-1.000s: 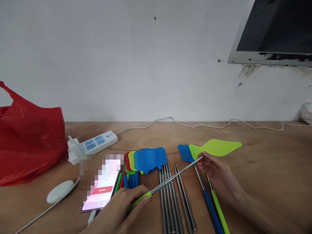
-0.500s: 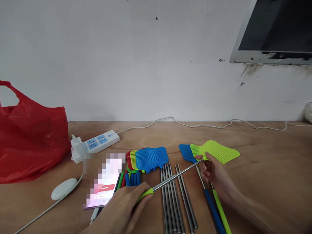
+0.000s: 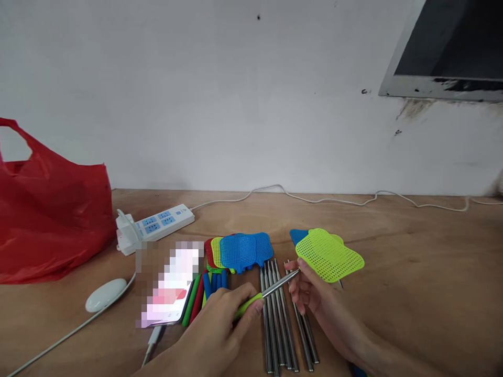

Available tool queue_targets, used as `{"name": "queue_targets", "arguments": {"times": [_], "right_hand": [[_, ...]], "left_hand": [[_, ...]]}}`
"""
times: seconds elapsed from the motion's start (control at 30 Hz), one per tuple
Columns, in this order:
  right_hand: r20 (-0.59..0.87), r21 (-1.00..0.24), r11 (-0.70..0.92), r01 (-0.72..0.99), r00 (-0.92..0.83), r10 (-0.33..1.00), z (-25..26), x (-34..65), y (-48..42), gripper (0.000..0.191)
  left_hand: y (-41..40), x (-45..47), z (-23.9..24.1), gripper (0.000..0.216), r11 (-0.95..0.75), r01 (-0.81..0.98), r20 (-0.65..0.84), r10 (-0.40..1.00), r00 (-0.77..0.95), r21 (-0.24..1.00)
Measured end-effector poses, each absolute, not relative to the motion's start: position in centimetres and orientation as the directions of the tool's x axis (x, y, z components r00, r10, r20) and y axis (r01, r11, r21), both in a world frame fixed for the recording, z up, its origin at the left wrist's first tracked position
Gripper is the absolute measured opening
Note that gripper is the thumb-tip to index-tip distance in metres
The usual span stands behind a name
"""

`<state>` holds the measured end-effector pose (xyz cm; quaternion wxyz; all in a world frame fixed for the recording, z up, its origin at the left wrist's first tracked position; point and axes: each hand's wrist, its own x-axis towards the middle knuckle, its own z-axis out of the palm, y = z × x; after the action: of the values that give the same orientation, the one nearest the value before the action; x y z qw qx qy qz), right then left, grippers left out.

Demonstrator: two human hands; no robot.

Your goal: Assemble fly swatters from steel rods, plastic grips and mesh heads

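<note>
My left hand [image 3: 220,330] is closed on the green grip of a telescopic steel rod [image 3: 275,287] that points up and right. My right hand [image 3: 310,296] pinches the neck of a lime-green swatter head [image 3: 330,255], lifted and tilted, where it meets the rod's tip. A blue swatter head [image 3: 297,235] lies behind it. Several loose steel rods [image 3: 281,324] lie side by side on the wooden table [image 3: 412,272] under both hands. A pile of blue, lime and red swatter heads [image 3: 241,251] sits to the left, with coloured grips [image 3: 206,290] beside it.
A phone [image 3: 168,293] with a lit screen lies at the left, cable attached. A white power strip [image 3: 155,225], a white mouse-like object [image 3: 106,294] and a red plastic bag [image 3: 47,214] are further left. A white cable [image 3: 334,201] runs along the wall. A dark monitor [image 3: 451,47] hangs top right.
The rod has shortened and my hands have come closer together. The lime-green swatter head rose off the table and swung toward me, tilting up.
</note>
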<state>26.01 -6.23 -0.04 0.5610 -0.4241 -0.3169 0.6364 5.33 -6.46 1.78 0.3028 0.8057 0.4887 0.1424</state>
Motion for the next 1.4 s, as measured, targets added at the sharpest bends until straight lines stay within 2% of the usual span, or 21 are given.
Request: {"name": "queue_targets", "arguments": {"times": [0.17, 0.3, 0.33, 0.4, 0.47, 0.5, 0.53, 0.57, 0.6, 0.63, 0.67, 0.7, 0.77, 0.93, 1.13, 1.3, 1.4], "right_hand": [[-0.176, -0.879, -0.193, -0.435, -0.081, 0.981, -0.1, 25.9, -6.5, 0.043], [-0.161, -0.868, -0.157, -0.471, -0.032, 0.986, -0.3, 25.8, -6.9, 0.040], [-0.163, -0.865, -0.149, -0.479, -0.013, 0.987, -0.3, 25.9, -6.8, 0.040], [-0.161, -0.862, -0.118, -0.493, 0.046, 0.986, -0.1, 26.5, -6.2, 0.040], [-0.140, -0.859, -0.033, -0.511, 0.172, 0.975, 0.2, 27.7, -5.1, 0.043], [-0.121, -0.855, 0.027, -0.518, 0.249, 0.961, 0.4, 28.4, -4.4, 0.044], [-0.099, -0.853, 0.081, -0.515, 0.312, 0.945, 0.5, 29.1, -3.8, 0.046], [-0.086, -0.855, 0.098, -0.510, 0.325, 0.942, 0.7, 29.7, -3.4, 0.044], [-0.088, -0.852, 0.092, -0.515, 0.316, 0.945, 0.7, 30.1, -3.0, 0.042], [-0.092, -0.853, 0.078, -0.516, 0.297, 0.951, 0.8, 30.4, -2.8, 0.041], [-0.099, -0.858, 0.054, -0.511, 0.266, 0.959, 0.8, 30.5, -2.8, 0.039], [-0.105, -0.865, 0.030, -0.501, 0.238, 0.965, 0.8, 30.4, -2.8, 0.039], [-0.108, -0.884, -0.004, -0.467, 0.197, 0.974, 0.7, 30.0, -3.0, 0.040], [-0.130, -0.907, -0.056, -0.418, 0.151, 0.980, 0.8, 29.6, -3.1, 0.044], [-0.185, -0.896, -0.172, -0.409, -0.008, 0.983, 0.3, 29.9, -3.1, 0.046], [-0.184, -0.910, -0.210, -0.358, -0.105, 0.977, -0.8, 29.9, -3.0, 0.051], [-0.195, -0.905, -0.265, -0.332, -0.229, 0.954, -0.9, 30.1, -2.9, 0.050]], "left_hand": [[-6.7, 5.8, 1.6, 0.040, -0.305, 0.685, -0.097, 0.871, 0.481, 0.662], [-6.9, 6.3, 2.0, 0.041, -0.229, 0.577, -0.104, 0.868, 0.486, 0.784], [-6.8, 6.2, 2.4, 0.043, -0.163, 0.529, -0.141, 0.862, 0.487, 0.833], [-6.5, 5.9, 3.2, 0.048, 0.095, 0.430, -0.322, 0.808, 0.493, 0.898], [-6.4, 5.2, 4.0, 0.054, 0.447, 0.393, -0.595, 0.634, 0.495, 0.804], [-6.4, 4.9, 4.3, 0.055, 0.529, 0.382, -0.649, 0.553, 0.522, 0.758], [-6.5, 4.6, 4.5, 0.055, 0.543, 0.367, -0.650, 0.547, 0.527, 0.755], [-6.6, 4.4, 4.4, 0.055, 0.508, 0.374, -0.630, 0.599, 0.494, 0.776], [-6.7, 4.2, 4.3, 0.052, 0.380, 0.379, -0.524, 0.735, 0.431, 0.844], [-6.8, 4.1, 3.9, 0.047, 0.180, 0.428, -0.363, 0.842, 0.398, 0.886], [-6.7, 4.1, 3.5, 0.039, -0.037, 0.511, -0.196, 0.898, 0.394, 0.859], [-6.4, 4.1, 3.1, 0.033, -0.216, 0.592, -0.040, 0.921, 0.389, 0.777], [-5.5, 4.0, 2.2, 0.024, -0.369, 0.679, 0.117, 0.914, 0.388, 0.635], [-2.5, 3.0, 1.4, 0.024, -0.339, 0.778, 0.159, 0.940, 0.301, 0.528], [-1.1, 1.3, 1.2, 0.031, -0.210, 0.794, -0.006, 0.966, 0.260, 0.571], [-1.0, 0.7, 0.3, 0.035, -0.198, 0.844, -0.046, 0.966, 0.254, 0.498], [-1.1, 0.7, -0.2, 0.038, -0.206, 0.875, -0.029, 0.970, 0.242, 0.438]]}}
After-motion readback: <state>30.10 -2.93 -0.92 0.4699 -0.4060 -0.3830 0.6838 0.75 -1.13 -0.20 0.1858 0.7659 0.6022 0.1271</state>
